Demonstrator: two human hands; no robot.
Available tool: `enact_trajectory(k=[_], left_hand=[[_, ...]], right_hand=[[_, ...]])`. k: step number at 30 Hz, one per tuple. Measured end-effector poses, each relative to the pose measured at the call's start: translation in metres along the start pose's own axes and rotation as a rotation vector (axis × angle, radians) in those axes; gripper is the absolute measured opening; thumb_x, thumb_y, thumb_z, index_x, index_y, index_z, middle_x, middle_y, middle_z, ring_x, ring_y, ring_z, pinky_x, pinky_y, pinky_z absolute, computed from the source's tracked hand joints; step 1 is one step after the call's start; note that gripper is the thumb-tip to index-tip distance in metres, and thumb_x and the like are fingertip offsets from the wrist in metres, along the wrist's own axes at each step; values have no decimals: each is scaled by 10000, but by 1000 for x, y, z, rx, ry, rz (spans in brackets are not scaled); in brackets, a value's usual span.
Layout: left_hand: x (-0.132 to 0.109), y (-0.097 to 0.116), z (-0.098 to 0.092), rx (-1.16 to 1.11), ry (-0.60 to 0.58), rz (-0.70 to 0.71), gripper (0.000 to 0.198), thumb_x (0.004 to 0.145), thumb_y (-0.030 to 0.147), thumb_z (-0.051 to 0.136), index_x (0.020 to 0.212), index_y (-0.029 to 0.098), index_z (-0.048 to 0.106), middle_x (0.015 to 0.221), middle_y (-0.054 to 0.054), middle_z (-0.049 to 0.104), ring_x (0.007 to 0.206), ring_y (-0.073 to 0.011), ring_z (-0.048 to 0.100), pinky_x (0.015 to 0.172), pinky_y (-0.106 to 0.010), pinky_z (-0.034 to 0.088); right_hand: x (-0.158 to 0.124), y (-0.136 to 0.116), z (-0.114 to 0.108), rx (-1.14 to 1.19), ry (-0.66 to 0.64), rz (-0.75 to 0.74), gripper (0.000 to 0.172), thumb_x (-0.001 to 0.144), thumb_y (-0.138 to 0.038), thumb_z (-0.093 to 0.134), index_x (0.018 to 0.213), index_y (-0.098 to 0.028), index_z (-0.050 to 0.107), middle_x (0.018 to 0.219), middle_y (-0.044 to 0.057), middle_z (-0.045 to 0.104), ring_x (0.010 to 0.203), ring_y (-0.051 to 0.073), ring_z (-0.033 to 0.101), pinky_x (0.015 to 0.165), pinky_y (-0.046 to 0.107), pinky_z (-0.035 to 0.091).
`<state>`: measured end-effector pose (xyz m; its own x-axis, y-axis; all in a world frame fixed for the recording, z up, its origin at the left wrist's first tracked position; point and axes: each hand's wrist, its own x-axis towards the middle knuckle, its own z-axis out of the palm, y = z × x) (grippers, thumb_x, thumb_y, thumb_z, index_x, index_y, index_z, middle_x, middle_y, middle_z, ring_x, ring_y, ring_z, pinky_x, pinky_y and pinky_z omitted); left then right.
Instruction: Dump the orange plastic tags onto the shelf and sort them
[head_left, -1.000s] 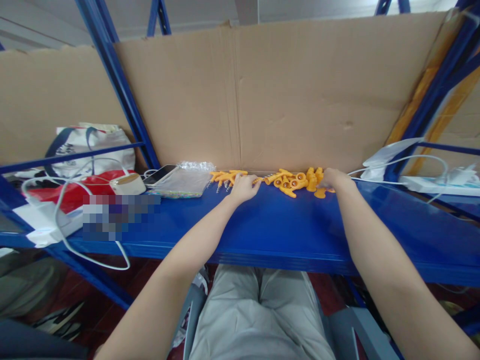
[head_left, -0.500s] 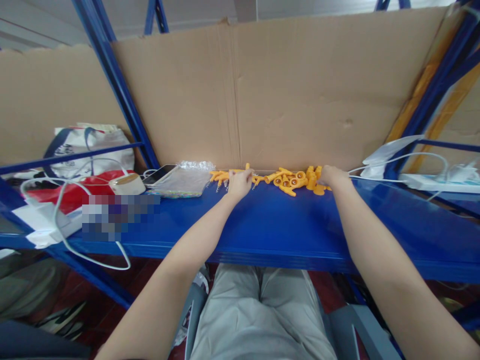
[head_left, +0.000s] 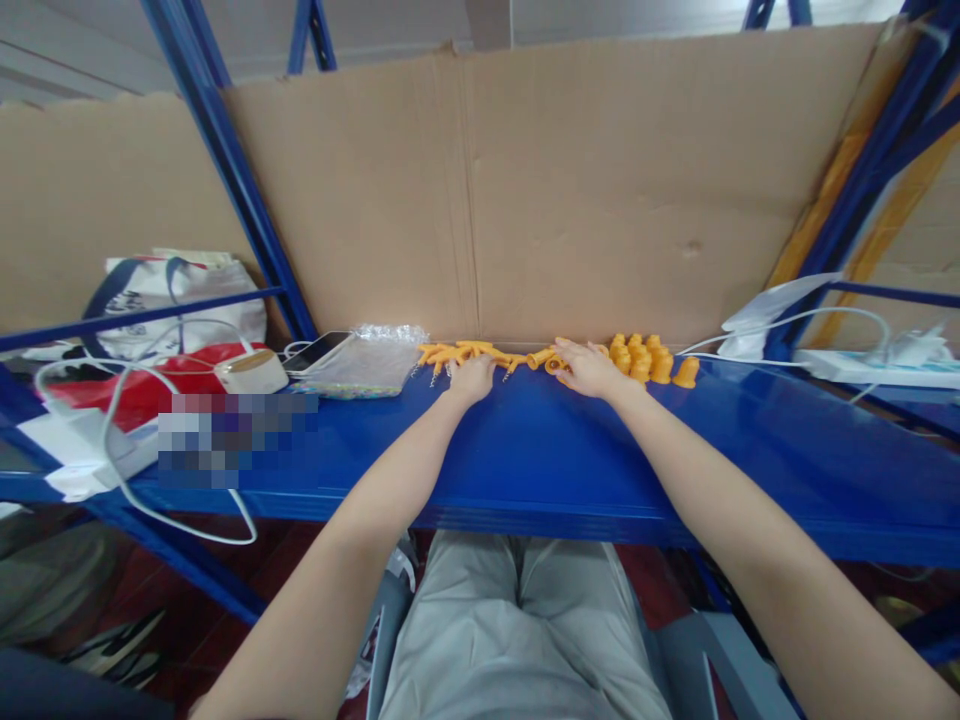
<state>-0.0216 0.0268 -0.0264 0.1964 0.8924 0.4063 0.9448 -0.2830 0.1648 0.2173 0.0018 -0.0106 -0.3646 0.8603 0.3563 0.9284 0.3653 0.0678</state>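
Note:
Near the cardboard wall, my left hand (head_left: 472, 378) rests at a pile of thin orange pieces with metal springs (head_left: 442, 354); its fingertips are partly hidden, so what it holds cannot be made out. My right hand (head_left: 590, 369) is over a group of orange tubular pieces (head_left: 538, 358), fingers reaching across them and covering most of the group. To its right, several orange cup-shaped pieces (head_left: 661, 366) stand upright in rows on the blue shelf (head_left: 555, 450).
Left of the orange pieces lie a clear plastic bag (head_left: 364, 365) and a phone (head_left: 321, 352). White cables, a power strip (head_left: 112, 450), a red bag and a white cloth bag (head_left: 202, 300) fill the left. A white power strip (head_left: 877, 368) sits at the right.
My right hand has moved left from the upright pieces to the tubular ones, uncovering the standing rows. My left hand has lowered slightly, and the orange piece that stuck up beside it no longer shows upright.

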Motion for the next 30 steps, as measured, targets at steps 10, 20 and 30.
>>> enact_trajectory(k=[10,20,30], left_hand=[[7,-11,15,33,-181,52,519,972,282,386,1484,236,455,1605,-140,397,1508,-302,321,1206,-592,246],[3,-6,11,20,-192,56,577,983,373,379,1554,285,376,1670,-108,253,1558,-348,151,1188,-685,183],[0,1,5,-12,-300,193,463,999,414,399,1404,301,592,1653,-92,305,1544,-375,183,1186,-687,178]], right_hand=[[4,-10,25,-37,-166,20,573,1012,-348,320,1545,-167,425,1621,159,314,1527,316,243,1207,662,75],[5,-14,27,-41,-169,47,560,1009,-325,327,1542,-187,434,1626,149,315,1528,303,240,1210,644,22],[5,-15,28,-42,-174,48,554,1027,-348,302,1541,-190,434,1643,144,273,1542,291,200,1213,637,22]])
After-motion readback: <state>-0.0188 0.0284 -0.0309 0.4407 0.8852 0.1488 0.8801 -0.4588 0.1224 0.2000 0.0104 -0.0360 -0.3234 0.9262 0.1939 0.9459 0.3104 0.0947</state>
